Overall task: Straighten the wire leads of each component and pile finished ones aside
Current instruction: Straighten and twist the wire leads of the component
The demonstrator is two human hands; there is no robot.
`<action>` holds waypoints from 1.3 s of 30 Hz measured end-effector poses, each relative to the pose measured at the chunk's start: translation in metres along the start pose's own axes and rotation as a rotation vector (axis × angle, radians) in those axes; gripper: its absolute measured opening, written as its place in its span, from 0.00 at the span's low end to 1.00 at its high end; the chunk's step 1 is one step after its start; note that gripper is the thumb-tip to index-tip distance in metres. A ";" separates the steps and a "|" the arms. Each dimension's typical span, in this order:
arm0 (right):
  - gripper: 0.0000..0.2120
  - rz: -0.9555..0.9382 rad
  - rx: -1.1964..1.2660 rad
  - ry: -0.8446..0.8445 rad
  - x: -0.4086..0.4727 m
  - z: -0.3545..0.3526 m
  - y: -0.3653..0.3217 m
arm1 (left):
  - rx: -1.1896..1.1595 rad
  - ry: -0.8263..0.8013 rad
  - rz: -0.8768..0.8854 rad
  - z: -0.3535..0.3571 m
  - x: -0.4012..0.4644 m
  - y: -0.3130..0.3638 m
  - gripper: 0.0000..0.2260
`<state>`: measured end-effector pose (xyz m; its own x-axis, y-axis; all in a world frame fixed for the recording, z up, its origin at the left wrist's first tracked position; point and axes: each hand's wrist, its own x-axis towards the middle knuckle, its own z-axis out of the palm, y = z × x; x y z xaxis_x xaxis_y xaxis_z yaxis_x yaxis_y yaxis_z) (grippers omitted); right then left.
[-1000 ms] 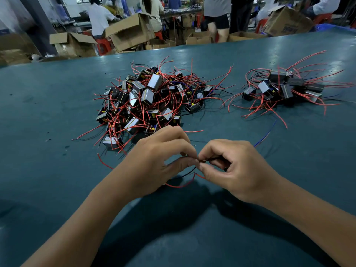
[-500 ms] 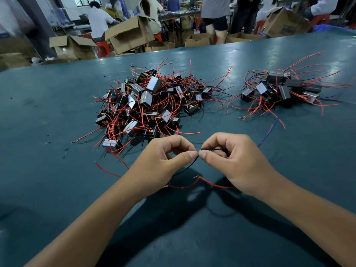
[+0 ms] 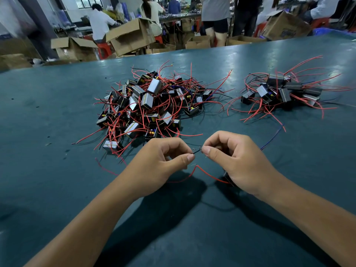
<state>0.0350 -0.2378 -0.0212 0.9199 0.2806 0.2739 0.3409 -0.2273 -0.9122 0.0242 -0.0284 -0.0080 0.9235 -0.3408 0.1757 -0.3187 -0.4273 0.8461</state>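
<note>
Two heaps sit mid-table: the big tangle [image 3: 154, 105] left, the smaller pile [image 3: 283, 93] toward the right edge. Nearer the front edge, left hand [image 3: 159, 164] and right hand [image 3: 237, 160] both pinch one black lead [image 3: 196, 151]; a red lead [image 3: 208, 175] droops beneath.

Large tangled heap of boxy components [image 3: 152, 105] with curled red leads, table centre; smaller pile [image 3: 283, 93] toward the right edge; short black lead [image 3: 196, 151] held taut near the front edge.
</note>
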 end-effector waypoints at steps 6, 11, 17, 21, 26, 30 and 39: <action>0.05 -0.135 -0.219 0.122 0.001 -0.014 -0.005 | -0.019 0.236 0.050 -0.005 -0.001 0.001 0.03; 0.06 -0.227 -0.385 0.018 -0.002 -0.014 -0.007 | 0.000 0.203 -0.015 -0.009 -0.002 -0.001 0.04; 0.05 -0.252 -0.381 0.113 -0.005 -0.004 -0.008 | 0.025 0.167 -0.058 0.003 0.000 -0.008 0.05; 0.05 -0.257 -0.409 0.117 -0.005 -0.004 -0.007 | 0.123 0.160 -0.008 0.006 0.000 -0.007 0.06; 0.08 -0.232 -0.413 0.118 -0.001 -0.014 -0.010 | 0.153 0.139 -0.020 -0.009 -0.001 -0.004 0.06; 0.17 -0.100 -0.453 -0.272 0.009 -0.054 -0.014 | 0.234 0.087 -0.024 -0.026 -0.006 0.000 0.07; 0.14 -0.095 -1.022 -0.584 0.016 -0.066 -0.005 | 0.680 -0.193 -0.277 -0.052 -0.019 -0.010 0.15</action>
<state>0.0611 -0.2934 0.0075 0.7452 0.6599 -0.0956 0.6437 -0.7494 -0.1553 0.0207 0.0262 0.0066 0.9551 -0.2601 -0.1421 -0.2000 -0.9194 0.3387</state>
